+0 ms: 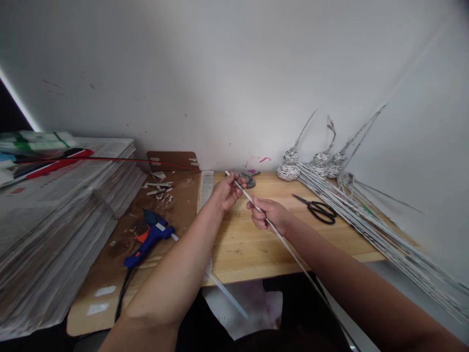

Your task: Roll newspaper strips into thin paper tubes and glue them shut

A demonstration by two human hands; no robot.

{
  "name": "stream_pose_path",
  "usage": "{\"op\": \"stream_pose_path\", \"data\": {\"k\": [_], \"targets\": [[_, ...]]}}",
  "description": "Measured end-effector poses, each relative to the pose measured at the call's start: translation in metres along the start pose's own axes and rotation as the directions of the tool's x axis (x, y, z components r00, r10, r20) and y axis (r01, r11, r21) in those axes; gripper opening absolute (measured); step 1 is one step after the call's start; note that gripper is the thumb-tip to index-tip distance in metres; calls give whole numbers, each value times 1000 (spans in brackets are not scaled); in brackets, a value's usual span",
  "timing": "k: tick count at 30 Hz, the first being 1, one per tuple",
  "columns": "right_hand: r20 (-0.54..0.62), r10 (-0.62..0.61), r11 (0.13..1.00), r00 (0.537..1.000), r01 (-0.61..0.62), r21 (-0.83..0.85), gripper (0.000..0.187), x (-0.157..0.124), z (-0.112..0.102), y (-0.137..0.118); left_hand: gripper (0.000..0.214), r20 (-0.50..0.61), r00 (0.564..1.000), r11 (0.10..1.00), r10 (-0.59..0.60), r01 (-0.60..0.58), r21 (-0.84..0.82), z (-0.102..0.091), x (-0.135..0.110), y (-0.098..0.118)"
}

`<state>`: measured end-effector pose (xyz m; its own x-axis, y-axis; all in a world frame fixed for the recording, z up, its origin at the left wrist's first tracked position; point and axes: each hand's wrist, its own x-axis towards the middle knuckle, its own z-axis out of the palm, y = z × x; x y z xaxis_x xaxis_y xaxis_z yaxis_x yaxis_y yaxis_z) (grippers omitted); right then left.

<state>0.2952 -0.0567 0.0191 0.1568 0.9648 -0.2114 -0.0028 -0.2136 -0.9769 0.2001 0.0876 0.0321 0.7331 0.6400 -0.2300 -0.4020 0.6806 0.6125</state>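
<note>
Paper stick (289,247) runs diagonally, tip far-left by left hand (227,191), tail toward the body; right hand (271,215) mid-stick, both hands' fingers pinched around it above the surface (249,249).

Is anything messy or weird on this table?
Paper scraps lie scattered on the brown board behind the glue gun, and pink smears mark the wall. The left hand and right hand grip a paper stick.
</note>
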Motion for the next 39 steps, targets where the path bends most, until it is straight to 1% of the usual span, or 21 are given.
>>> {"op": "stream_pose_path", "data": {"k": [2, 4, 6, 7, 9, 11, 13, 15, 17, 18, 21, 23, 25, 27, 28, 29, 30, 32, 34, 36, 39], "targets": [[-69, -59, 993, 996, 52, -108, 44, 0, 0, -2, 30, -8, 1000, 1000, 0, 0, 4, 0, 0, 0], [-178, -235, 928, 955, 166, -334, 37, 1, 2, -4, 30, -23, 1000, 1000, 3, -3, 9, 0, 0, 0], [-195, -328, 877, 924, 221, -427, 33, 2, 2, -6, 29, -29, 1000, 1000, 6, -5, 10, 0, 0, 0], [-167, -289, 901, 943, 209, -380, 34, 3, 2, -7, 29, -28, 1000, 1000, 3, -3, 11, 0, 0, 0], [-44, -113, 978, 993, 103, -180, 39, 5, 1, -9, 30, -23, 1000, 1000, -3, 4, 15, 1, -1, 0], [39, -7, 998, 999, 9, -60, 43, 6, -1, -9, 31, -20, 1000, 1000, 0, 1, 22, 2, -1, 1], [-41, -71, 985, 997, 64, -163, 41, 8, -2, -8, 31, -23, 1000, 999, 7, -7, 32, 3, -2, 0], [-153, -233, 922, 960, 168, -350, 35, 10, -2, -6, 31, -32, 999, 999, 12, -11, 39, 3, -2, 0], [-177, -287, 902, 941, 203, -382, 33, 12, -1, -5, 31, -28, 1000, 999, 12, -10, 41, 3, -3, 0], [-157, -242, 932, 957, 185, -311, 34, 12, -1, -6, 31, -20, 1000, 999, 11, -10, 41, 3, -3, 0], [-7, -23, 1000, 1000, 23, -15, 41, 14, 1, -7, 30, 9, 1000, 999, 11, -12, 38, 3, -4, 1], [13, 6, 1000, 1000, -5, -14, 44, 13, 1, -9, 31, 12, 1000, 999, 17, -17, 37, 3, -4, 0], [-95, -124, 968, 988, 99, -231, 41, 13, 2, -10, 31, 3, 1000, 999, 23, -23, 42, 3, -3, -1], [-173, -336, 850, 926, 219, -479, 33, 14, 3, -10, 30, -4, 999, 998, 34, -34, 57, 3, -3, -3], [-179, -399, 804, 899, 250, -540, 29, 14, 3, -10, 30, -3, 999, 997, 38, -38, 66, 3, -3, -3], [-173, -403, 803, 899, 256, -537, 28, 14, 4, -10, 30, 0, 999, 996, 40, -39, 75, 3, -3, -3], [-158, -347, 850, 925, 238, -470, 30, 15, 5, -10, 30, 4, 999, 996, 38, -38, 80, 4, -3, -3], [-73, -142, 969, 987, 123, -213, 36, 16, 5, -11, 31, 13, 1000, 996, 26, -27, 80, 4, -4, -2], [28, 5, 1000, 1000, -5, -6, 40, 16, 5, -12, 31, 23, 1000, 997, 19, -20, 68, 4, -4, -1], [-6, -8, 1000, 1000, 8, -27, 39, 17, 4, -12, 32, 28, 999, 998, 18, -20, 59, 3, -3, -1], [-140, -194, 956, 971, 155, -248, 34, 18, 4, -12, 32, 26, 1000, 998, 16, -17, 53, 3, -3, -1]]}}
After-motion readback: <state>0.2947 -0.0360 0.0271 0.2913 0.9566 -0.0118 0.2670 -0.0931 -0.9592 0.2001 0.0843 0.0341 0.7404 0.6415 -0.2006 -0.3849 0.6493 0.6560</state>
